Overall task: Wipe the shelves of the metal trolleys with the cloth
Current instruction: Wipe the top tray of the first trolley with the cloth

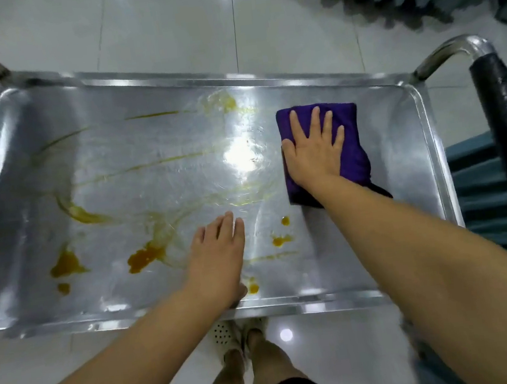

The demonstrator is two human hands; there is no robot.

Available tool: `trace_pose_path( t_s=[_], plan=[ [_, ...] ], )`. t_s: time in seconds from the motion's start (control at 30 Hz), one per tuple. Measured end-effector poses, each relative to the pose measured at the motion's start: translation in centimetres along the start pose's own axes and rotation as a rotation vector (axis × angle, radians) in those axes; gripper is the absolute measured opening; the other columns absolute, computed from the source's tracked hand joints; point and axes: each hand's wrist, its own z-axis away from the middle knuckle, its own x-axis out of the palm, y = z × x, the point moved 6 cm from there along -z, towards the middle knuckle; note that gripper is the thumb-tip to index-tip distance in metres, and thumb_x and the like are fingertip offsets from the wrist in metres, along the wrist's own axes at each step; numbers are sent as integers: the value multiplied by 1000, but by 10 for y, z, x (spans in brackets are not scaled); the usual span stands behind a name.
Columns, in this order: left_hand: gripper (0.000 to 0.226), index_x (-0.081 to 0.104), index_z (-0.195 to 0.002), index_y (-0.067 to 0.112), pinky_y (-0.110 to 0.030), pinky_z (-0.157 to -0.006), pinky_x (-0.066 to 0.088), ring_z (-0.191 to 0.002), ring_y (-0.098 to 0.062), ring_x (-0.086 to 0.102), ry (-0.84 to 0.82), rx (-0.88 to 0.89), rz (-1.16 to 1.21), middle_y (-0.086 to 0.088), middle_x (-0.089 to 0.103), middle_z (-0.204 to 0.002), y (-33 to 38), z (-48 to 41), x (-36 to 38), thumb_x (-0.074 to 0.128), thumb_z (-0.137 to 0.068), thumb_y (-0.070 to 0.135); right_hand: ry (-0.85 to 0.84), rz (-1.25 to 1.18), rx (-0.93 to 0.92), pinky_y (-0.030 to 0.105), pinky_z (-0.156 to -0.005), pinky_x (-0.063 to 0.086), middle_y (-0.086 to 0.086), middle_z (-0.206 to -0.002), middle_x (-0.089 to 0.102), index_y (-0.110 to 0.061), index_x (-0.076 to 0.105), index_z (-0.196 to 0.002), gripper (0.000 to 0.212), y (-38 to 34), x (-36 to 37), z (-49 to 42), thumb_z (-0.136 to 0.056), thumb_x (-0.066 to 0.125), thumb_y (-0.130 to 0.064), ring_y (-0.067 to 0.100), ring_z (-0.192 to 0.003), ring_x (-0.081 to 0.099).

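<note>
The trolley shelf [21, 193] gleams under the light, with orange-brown stains [144, 257] smeared over its left half and along its near edge. By the middle of the shelf's near rim the left hand [218, 259] rests flat on the metal, fingers straight and close together. Toward the shelf's right end the folded purple cloth [354, 161] lies on the metal, and the right hand [313, 150] presses it down, fingers spread wide. Beyond that end rises a black-wrapped handle [506, 131].

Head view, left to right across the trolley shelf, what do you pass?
orange stain → second orange stain → left hand → purple cloth under the right hand → black-wrapped handle
</note>
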Motion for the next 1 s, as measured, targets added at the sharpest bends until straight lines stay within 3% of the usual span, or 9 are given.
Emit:
trace_pose_path(
  t_s=[0.2, 0.33, 0.6, 0.8, 0.93, 1.0],
  plan=[
    [108, -13, -150, 9, -43, -119, 3, -145, -31, -5, -27, -24, 20, -13, -14, -158, -1, -7, 4, 65, -82, 42, 11, 9, -72, 52, -117, -8, 11, -161, -9, -32, -3, -153, 58, -18, -16, -68, -101, 19, -46, 31, -147, -12],
    [110, -12, -150, 10, -42, -119, 5, -145, -31, -4, -30, -34, 30, -12, -12, -158, -2, -7, 5, 67, -80, 41, 11, 37, -133, 52, -117, -7, 11, -161, -9, -31, -2, -153, 58, -20, -17, -66, -101, 19, -46, 32, -147, -12],
    [111, -6, -151, 12, -39, -118, 8, -145, -28, 1, 1, -22, 34, -10, -6, -158, 1, 0, -2, 69, -77, 47, 7, 58, -340, 52, -117, -6, 11, -161, -3, -31, 3, -153, 59, -20, 7, 54, -99, 19, -48, 32, -147, -8],
    [113, -3, -151, 12, -38, -117, 9, -145, -27, 5, 28, -10, 42, -9, -4, -159, -1, 5, -3, 71, -74, 50, -20, 69, -339, 53, -116, -4, 13, -161, 4, -29, 7, -153, 63, -15, 34, 140, -94, 15, -50, 35, -147, -3],
    [110, -6, -151, 12, -38, -118, 6, -146, -26, 1, 33, 7, 35, -9, -8, -159, -4, 9, -3, 66, -78, 52, -187, 30, -348, 49, -113, -18, 10, -159, -19, -34, -19, -146, 66, -14, 44, 179, -85, 6, -45, 28, -142, -27],
    [106, -3, -151, 11, -37, -117, 6, -145, -25, 4, 57, -17, 39, -9, -4, -159, -10, 13, -7, 62, -79, 53, -254, 31, -375, 47, -112, -20, 7, -156, -27, -38, -25, -143, 67, -11, 44, 181, -86, 9, -45, 26, -140, -33]
  ],
)
